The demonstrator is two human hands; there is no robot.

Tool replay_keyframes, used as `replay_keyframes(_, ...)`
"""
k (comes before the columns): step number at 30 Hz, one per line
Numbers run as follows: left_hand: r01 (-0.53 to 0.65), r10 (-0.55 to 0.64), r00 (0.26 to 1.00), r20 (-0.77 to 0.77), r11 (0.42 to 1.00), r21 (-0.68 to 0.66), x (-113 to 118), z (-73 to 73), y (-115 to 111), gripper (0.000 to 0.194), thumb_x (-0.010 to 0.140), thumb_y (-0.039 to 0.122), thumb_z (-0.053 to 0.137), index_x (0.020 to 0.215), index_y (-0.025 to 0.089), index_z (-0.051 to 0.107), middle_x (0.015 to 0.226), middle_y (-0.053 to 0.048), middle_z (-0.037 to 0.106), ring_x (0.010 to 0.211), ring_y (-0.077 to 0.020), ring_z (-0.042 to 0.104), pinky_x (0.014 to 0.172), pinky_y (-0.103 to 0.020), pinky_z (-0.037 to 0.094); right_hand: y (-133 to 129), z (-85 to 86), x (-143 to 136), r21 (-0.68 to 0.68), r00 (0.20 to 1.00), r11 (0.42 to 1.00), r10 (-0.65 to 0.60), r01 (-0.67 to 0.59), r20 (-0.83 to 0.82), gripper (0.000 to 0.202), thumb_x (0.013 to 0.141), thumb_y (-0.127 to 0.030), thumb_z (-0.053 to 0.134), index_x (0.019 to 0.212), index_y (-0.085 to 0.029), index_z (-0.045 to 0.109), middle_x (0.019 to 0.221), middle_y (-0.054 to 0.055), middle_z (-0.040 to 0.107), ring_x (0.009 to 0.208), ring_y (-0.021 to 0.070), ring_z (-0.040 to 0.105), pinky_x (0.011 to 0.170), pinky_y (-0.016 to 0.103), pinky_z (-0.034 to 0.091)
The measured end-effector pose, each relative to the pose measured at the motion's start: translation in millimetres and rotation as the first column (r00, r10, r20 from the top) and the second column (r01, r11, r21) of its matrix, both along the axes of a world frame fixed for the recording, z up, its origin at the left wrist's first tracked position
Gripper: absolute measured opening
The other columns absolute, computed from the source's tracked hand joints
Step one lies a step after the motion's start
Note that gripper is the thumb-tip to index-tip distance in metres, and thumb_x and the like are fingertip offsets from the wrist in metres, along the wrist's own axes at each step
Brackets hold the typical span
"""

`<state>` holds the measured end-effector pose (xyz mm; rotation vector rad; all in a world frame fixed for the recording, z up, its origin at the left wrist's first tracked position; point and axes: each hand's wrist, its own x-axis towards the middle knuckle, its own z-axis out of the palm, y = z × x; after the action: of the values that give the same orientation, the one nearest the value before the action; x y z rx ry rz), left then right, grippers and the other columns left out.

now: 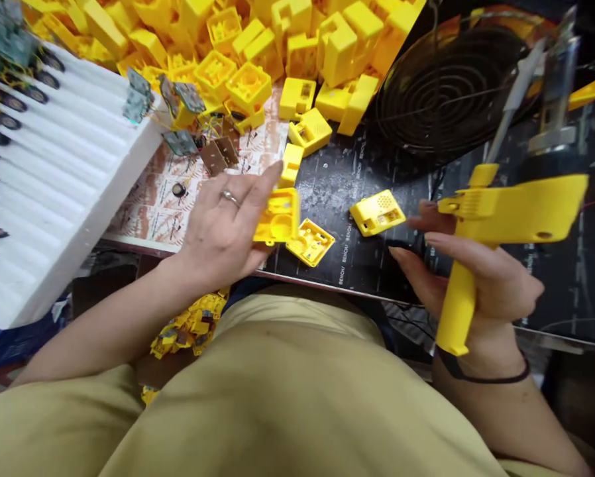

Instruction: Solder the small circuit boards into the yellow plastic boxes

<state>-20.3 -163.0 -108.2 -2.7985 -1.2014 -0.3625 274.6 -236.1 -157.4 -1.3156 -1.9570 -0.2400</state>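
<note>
My left hand (pixel 222 228), wearing a ring, holds a yellow plastic case half (pixel 282 218) by its edge, hollow side up. Just right of it a second open case half (pixel 311 243) lies on the black bench mat, with small parts inside. My right hand (pixel 496 271) has a yellow pistol-shaped tool (pixel 521 205) against its palm, the handle slanting down over the wrist. A clear tube and a grey rod point up from the tool's body. Right thumb and forefinger are apart, close to a closed yellow case (pixel 377 212). Some right fingers are hidden behind the handle.
A heap of yellow cases (pixel 258 40) fills the back. On the left a white foam tray (pixel 79 165) carries circuit boards and small round parts. A round black wire grille (pixel 436 99) stands at the back right. Loose boards with wires (pixel 181 142) lie behind my left hand.
</note>
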Motion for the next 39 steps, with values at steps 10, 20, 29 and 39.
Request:
replay_keyframes(10,0.008,-0.012,1.0,-0.027,0.989,-0.144,6,-11.7,-19,0.08,0.085,0.072,0.045,0.145,0.02,0.038,0.142,-0.016,0.05,0.126,-0.0373,0.046,0.106,-0.054,0.03,41,8.3,-8,-0.171,0.928,0.94,0.325,-0.295,0.182,0.032,0.087,-0.026,0.069,0.117,-0.023,0.056,0.109,0.005,0.069,0.106,0.0167,0.065,0.097,0.03,0.052)
replay_keyframes(20,0.376,-0.417,0.908,-0.02,0.837,-0.397,33,12.8,20,0.046,0.088,0.011,0.039,0.132,0.02,0.053,0.137,-0.009,0.059,0.127,-0.0231,0.052,0.102,-0.04,0.041,4,54.4,-10,-0.333,0.97,0.916,0.244,-0.223,0.023,0.03,0.092,-0.033,0.061,0.119,-0.023,0.054,0.106,0.003,0.069,0.085,0.0128,0.069,0.07,0.021,0.054)
replay_keyframes(29,0.03,-0.03,1.0,-0.001,0.987,-0.16,36,-11.5,-13,0.065,0.089,0.056,0.048,0.14,0.015,0.045,0.122,-0.015,0.064,0.112,-0.0335,0.057,0.101,-0.053,0.037,26,26.1,-14,-0.139,0.976,0.974,0.193,-0.178,0.104,0.054,0.08,-0.05,0.072,0.121,-0.019,0.054,0.105,0.007,0.068,0.091,0.0201,0.068,0.076,0.029,0.053)
replay_keyframes(39,-0.066,0.082,0.995,0.058,0.97,-0.235,-17,4.0,7,0.063,0.085,0.056,0.056,0.139,0.026,0.045,0.138,-0.011,0.053,0.129,-0.0342,0.045,0.111,-0.053,0.033,32,22.1,-22,-0.059,0.948,0.99,0.141,-0.13,0.284,0.057,0.082,-0.06,0.066,0.116,-0.015,0.056,0.089,0.009,0.067,0.077,0.0205,0.065,0.066,0.029,0.048)
